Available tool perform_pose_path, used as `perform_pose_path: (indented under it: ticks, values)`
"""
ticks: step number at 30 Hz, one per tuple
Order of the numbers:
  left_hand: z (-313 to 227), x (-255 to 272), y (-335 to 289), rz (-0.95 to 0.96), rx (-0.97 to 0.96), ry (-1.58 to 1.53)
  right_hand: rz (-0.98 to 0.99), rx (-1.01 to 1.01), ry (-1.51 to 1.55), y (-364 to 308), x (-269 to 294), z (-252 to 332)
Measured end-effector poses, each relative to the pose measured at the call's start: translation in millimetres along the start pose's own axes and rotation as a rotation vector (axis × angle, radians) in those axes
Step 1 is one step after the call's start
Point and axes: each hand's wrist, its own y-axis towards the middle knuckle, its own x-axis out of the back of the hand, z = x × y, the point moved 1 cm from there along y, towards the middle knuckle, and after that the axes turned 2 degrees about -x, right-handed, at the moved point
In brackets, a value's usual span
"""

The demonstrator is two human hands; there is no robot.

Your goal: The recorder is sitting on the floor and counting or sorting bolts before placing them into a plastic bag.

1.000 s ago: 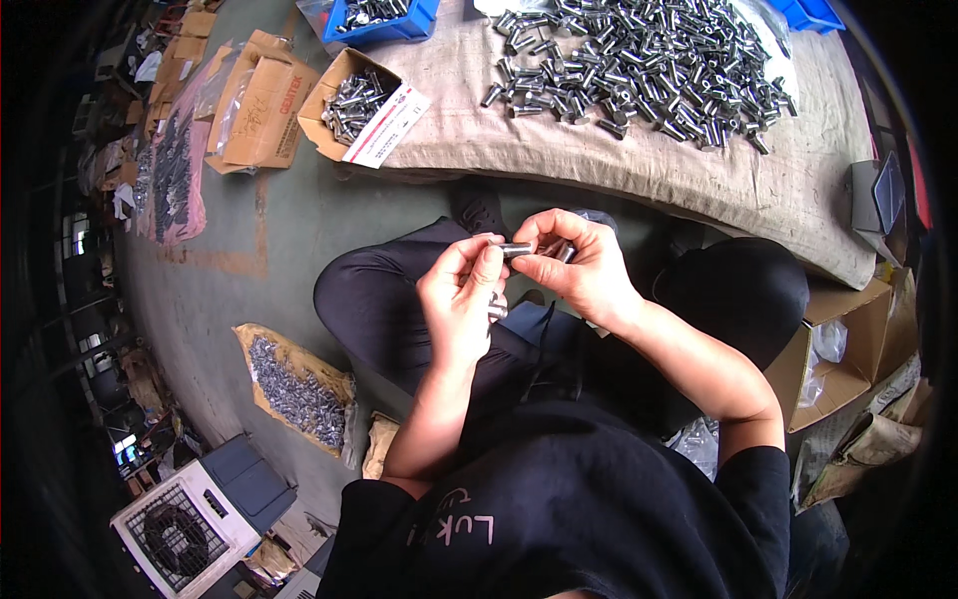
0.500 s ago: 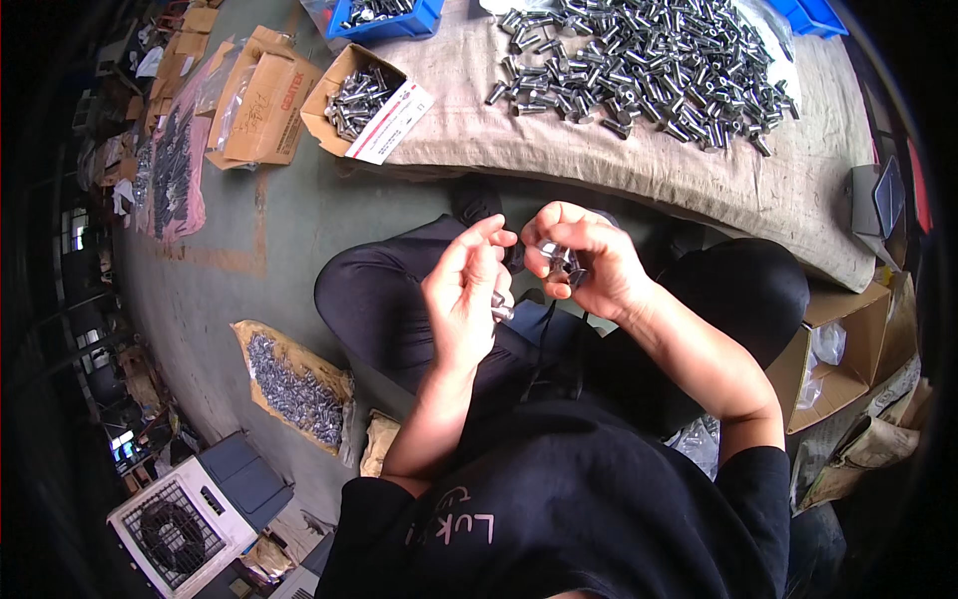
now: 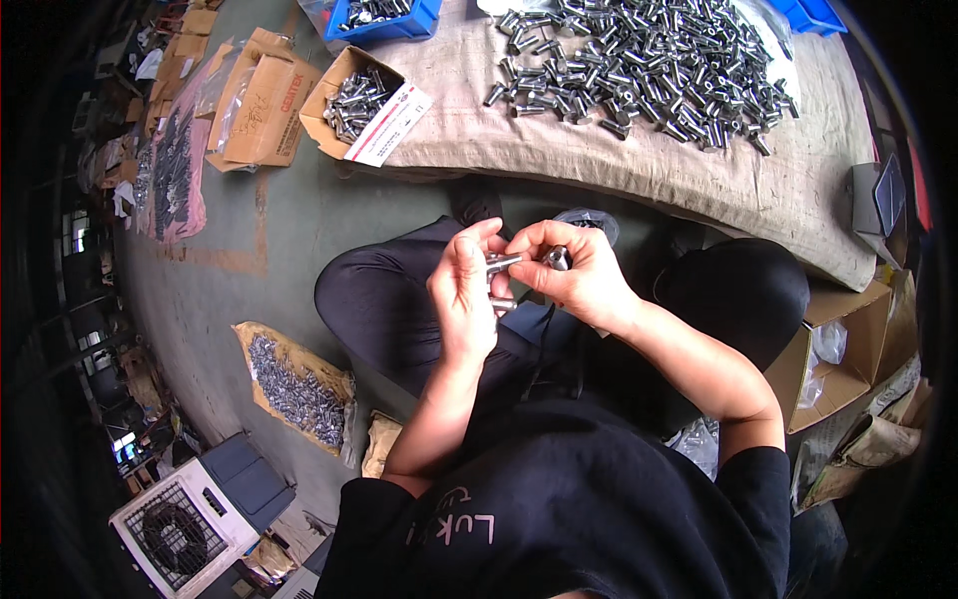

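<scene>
Over my lap, my left hand (image 3: pixel 465 295) is closed around shiny metal bolts, which look like short shanks with wider heads. One bolt (image 3: pixel 505 305) pokes out below its fingers. Between the two hands lies another bolt (image 3: pixel 504 262), its end at the fingertips of my right hand (image 3: pixel 587 280). That right hand is also closed, with a round-headed bolt (image 3: pixel 558 259) showing between thumb and fingers. How many pieces either hand holds is hidden by the fingers. Beyond the hands, a large pile of similar bolts (image 3: pixel 639 70) covers the cloth-topped table (image 3: pixel 469 145).
An open carton of bolts (image 3: pixel 364 105) sits at the table's left edge, near a blue bin (image 3: pixel 384 22). Behind my right hand is a clear bag (image 3: pixel 591 220). Small metal parts (image 3: pixel 294 389) lie on cardboard at left. A cardboard box (image 3: pixel 843 349) stands right.
My right hand has shifted left and turned, so its fingertips now meet my left hand at a bolt. The clear bag behind it shows more.
</scene>
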Motion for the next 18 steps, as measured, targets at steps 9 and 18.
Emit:
perform_pose_path:
  ticks: [9, 18]
  values:
    - [-7.2, 11.9, -0.8, 0.057, 0.152, -0.133, -0.088, 0.093, -0.006, -2.5, 0.7, 4.1]
    - [0.1, 9.9, 0.9, 0.113, -0.381, 0.367, -0.028, 0.003, 0.351, 4.2, 3.1, -8.9]
